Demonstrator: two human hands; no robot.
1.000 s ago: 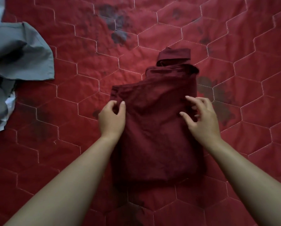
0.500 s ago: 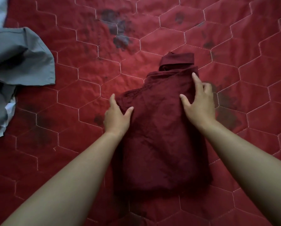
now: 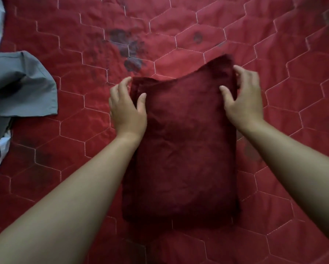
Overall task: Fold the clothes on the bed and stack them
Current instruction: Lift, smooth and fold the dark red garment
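Gripping the far edge of the dark red garment (image 3: 180, 149), the left hand (image 3: 128, 109) lays its thumb on top and curls its fingers round the far left corner. The right hand (image 3: 243, 100) pinches the far right corner the same way, and that corner is raised off the quilt (image 3: 303, 92) and blurred. The rest of the garment lies flat between the forearms as a fairly neat upright rectangle, with its near edge close to the person.

This piece looks nearly folded. One more fold of the far edge toward the person, or some squaring up, seems to be what it needs. The grey garment (image 3: 20, 88) lies rumpled and unfolded well apart to the left, with a bit of white cloth (image 3: 2, 147) beside it, so at least that is left to do. No stack is in view yet.

Bare quilt spreads beyond and to the right of the red garment, which gives room to turn the fold or start a pile. The bed's own edges are not in view.
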